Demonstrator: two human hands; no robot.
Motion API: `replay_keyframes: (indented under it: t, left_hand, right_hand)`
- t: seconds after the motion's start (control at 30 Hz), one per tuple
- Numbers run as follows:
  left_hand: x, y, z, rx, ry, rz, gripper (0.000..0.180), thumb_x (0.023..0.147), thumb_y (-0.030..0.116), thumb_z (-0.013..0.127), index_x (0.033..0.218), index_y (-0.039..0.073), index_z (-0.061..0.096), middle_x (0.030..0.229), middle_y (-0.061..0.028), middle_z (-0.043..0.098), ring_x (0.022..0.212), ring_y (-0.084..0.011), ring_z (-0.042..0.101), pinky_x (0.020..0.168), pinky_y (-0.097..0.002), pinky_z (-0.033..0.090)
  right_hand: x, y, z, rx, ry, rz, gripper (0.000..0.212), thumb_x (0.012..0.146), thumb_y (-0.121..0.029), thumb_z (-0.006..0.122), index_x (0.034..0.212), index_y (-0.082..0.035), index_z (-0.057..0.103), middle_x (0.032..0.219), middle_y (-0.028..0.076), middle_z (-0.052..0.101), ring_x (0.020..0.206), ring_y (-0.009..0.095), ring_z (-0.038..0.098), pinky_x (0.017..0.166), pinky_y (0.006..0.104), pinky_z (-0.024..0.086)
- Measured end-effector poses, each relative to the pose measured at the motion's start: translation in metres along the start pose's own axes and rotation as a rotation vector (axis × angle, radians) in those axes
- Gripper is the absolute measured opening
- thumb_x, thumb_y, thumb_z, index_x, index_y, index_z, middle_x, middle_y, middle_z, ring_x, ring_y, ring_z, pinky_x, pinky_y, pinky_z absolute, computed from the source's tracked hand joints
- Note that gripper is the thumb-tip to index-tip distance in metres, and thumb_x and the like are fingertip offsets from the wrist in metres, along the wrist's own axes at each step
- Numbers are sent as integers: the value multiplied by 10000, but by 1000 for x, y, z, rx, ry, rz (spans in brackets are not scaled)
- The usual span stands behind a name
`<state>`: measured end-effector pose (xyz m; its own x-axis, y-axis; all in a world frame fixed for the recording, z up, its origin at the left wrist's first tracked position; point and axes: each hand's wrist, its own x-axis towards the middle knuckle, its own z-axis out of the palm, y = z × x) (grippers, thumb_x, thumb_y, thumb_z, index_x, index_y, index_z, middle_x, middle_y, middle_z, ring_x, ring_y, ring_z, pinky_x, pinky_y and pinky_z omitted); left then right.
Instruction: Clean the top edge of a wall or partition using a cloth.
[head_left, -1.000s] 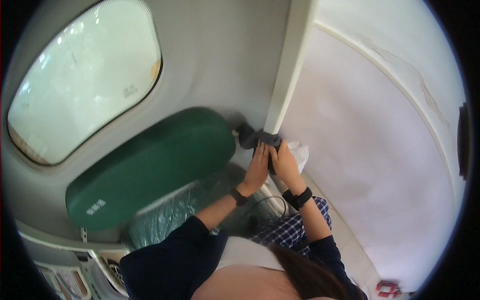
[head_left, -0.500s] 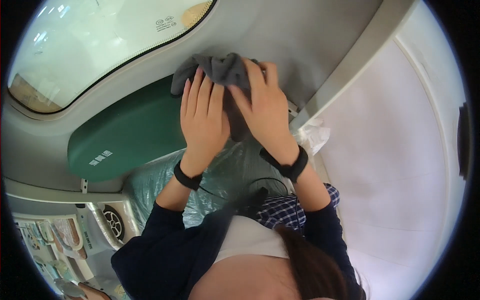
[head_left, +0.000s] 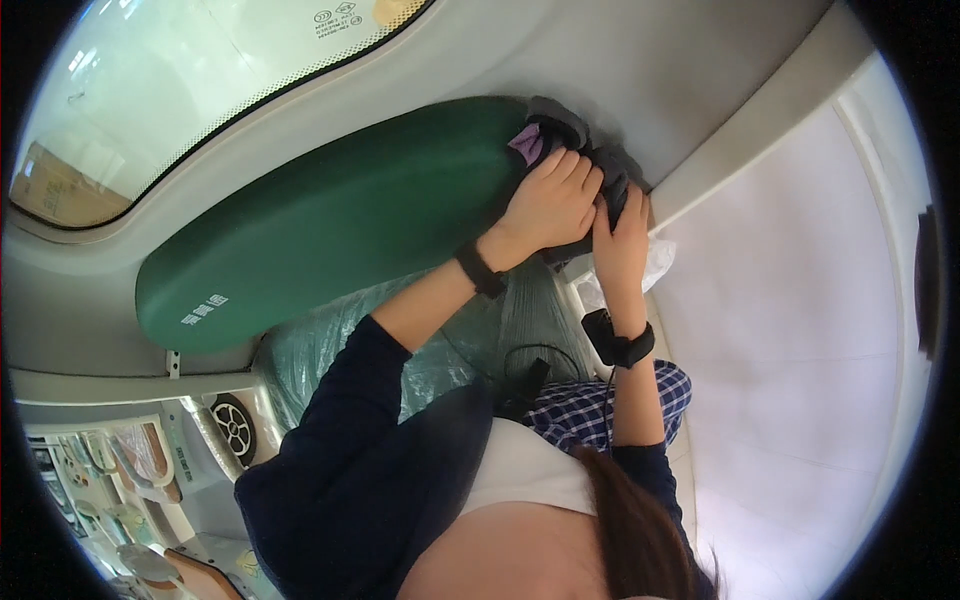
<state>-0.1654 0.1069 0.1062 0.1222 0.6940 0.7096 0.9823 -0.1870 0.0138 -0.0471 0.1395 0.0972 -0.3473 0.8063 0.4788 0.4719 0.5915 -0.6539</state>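
— Slid right since half a second back: both hands off the middle of the grey wall, now bunched at the end of the green pad (head_left: 330, 215), close by the white pillar (head_left: 745, 125).

— Holding what?

— Dark grey cloth (head_left: 585, 150), crumpled, with a purple scrap showing at its upper left. Left hand (head_left: 548, 205) closed over it from above, fingers curled tight. Right hand (head_left: 622, 240) pressed up against its lower edge, fingers folded in; hard to tell whether gripping or only pushing.

— Handling?

— Soft and light, judging by the folds. No stiffness, no weight to speak of, nothing fragile. Likely to flop and trail if pinched at a corner. Better gathered in a wad, palm flat behind, as with the left hand now. Not slippery against the matte pad, probably.

— Around it?

— Curved window (head_left: 170, 95) above left, plastic-wrapped seat (head_left: 420, 340) below the forearms, black bands on both wrists.
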Motion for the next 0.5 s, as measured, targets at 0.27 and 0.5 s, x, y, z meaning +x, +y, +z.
replay_keyframes:
  t: [0.27, 0.5]
  left_hand:
    - [-95, -41, -40, 125, -90, -126, 351, 670, 111, 558, 1016, 65, 538, 999, -92, 567, 937, -247, 543, 742, -347, 439]
    - [-240, -49, -33, 447, 23, -383, 406, 693, 88, 552, 1089, 15, 500, 1031, -138, 553, 913, -324, 534, 821, -433, 396]
  right_hand:
    - [-29, -56, 41, 118, -56, -287, 506, 667, -117, 606, 1120, -27, 400, 1033, 177, 435, 792, 342, 535, 594, 372, 466]
    - [-73, -60, 108, 59, -256, -679, 559, 543, -87, 682, 1067, -153, 501, 982, 87, 493, 722, 252, 567, 593, 313, 482]
